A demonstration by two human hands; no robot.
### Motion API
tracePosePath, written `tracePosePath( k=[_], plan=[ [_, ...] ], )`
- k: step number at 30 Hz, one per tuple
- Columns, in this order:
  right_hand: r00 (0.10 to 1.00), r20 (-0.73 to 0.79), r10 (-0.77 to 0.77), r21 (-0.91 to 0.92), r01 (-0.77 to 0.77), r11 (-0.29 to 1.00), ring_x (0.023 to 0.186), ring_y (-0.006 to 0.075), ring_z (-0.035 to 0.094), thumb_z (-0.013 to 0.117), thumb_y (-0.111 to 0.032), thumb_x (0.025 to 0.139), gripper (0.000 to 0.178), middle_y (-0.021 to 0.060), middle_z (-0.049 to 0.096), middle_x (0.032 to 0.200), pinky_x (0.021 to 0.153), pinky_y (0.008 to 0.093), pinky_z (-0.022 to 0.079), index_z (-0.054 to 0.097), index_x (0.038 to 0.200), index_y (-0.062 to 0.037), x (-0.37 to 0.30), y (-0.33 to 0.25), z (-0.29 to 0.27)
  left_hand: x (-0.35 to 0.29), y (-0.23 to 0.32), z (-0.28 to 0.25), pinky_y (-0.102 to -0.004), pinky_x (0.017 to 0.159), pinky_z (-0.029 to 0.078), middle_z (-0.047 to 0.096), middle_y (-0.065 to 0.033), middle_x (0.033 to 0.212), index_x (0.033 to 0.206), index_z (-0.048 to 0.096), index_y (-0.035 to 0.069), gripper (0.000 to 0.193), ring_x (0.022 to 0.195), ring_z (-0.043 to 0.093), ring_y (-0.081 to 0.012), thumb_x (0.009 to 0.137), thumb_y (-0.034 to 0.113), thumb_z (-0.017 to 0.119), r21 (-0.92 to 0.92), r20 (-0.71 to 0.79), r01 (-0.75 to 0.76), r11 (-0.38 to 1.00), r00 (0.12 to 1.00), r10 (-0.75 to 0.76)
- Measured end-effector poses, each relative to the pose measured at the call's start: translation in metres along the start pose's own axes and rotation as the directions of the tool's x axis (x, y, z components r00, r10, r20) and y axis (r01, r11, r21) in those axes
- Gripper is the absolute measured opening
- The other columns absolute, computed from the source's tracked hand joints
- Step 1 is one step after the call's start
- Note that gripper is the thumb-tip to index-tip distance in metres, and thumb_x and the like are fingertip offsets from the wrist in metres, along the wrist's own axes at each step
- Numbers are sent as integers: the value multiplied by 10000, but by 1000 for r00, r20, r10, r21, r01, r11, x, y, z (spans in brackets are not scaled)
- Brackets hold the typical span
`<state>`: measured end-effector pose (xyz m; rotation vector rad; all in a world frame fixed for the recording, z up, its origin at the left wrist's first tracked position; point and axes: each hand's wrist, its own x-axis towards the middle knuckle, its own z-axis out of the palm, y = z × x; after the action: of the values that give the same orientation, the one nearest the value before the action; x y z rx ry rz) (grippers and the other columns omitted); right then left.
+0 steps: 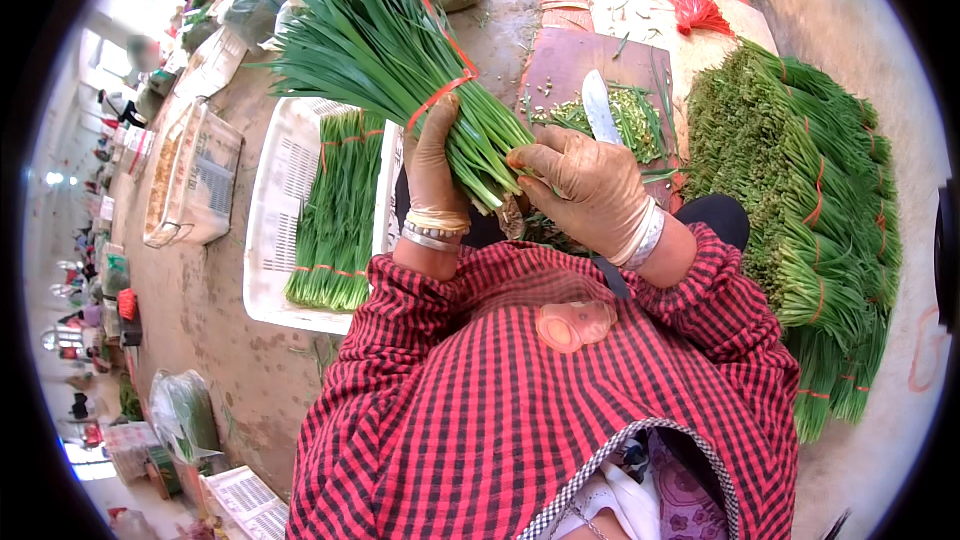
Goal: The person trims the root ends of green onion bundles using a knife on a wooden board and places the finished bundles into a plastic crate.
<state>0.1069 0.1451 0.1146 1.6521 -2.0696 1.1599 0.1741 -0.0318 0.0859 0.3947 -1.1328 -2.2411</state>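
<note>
Mottled floor (pixel 200 310) | left hand (pixel 436 165) grips strappy green bundle (pixel 365 50) | right hand (pixel 588 180) pinches slender pale stalks (pixel 490 130)

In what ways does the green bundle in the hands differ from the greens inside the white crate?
The held bundle is raised, its leaf tips fanned out; the crate greens lie in straight, flat rows. The held bundle has a red band around its middle; the crate greens show red bands near both ends. The left hand and right hand touch the held bundle; neither touches the crate greens. Both are long, slender and green.
</note>
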Motion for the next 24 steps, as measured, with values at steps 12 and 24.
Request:
tracePosePath(
  k=[12, 24],
  plan=[
    [971, 110, 213, 123, -226, 966, 696, 319, 641, 663, -88, 813, 75, 120, 619, 767, 600, 393, 508, 609, 862, -70, 39, -12, 31, 19, 6, -38, -336, 765, 567, 681, -62, 983, 1136, 623, 35, 326, 849, 670, -195, 909, 262, 678, -128, -138, 6, 992, 990, -24],
    [690, 579, 434, 234, -650, 723, 604, 111, 598, 690, -135, 837, 139, 51, 603, 645, 561, 278, 468, 635, 864, -10, 87, -33, 62, 38, 51, -89, -315, 708, 581, 681, -76, 957, 1148, 589, 2, 315, 789, 683, -179, 898, 179, 663, -140, -216, -85, 987, 975, 53]
  ],
)
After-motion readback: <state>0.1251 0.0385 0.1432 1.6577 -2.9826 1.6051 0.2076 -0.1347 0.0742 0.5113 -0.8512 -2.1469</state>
